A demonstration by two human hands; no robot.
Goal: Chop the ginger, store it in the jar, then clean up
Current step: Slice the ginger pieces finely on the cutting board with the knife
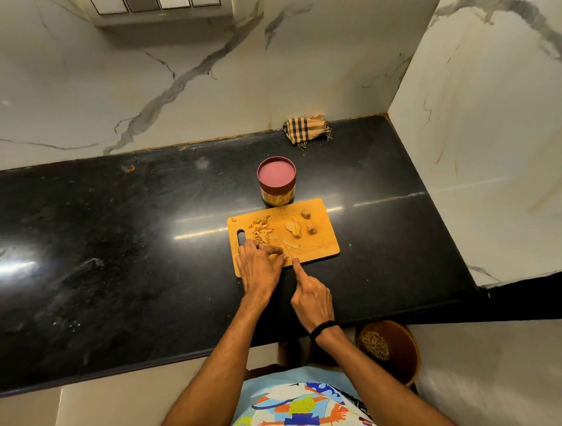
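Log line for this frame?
phase: chopping | left hand: grips ginger piece on cutting board | right hand: index finger at near edge, tool unclear | jar: lidded, behind board

Switch panel at top; brown bin lower right

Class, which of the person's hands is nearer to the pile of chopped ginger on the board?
Left. The left hand rests on the board just on the near side of the pile; the right hand is mostly off the board's near edge, further right.
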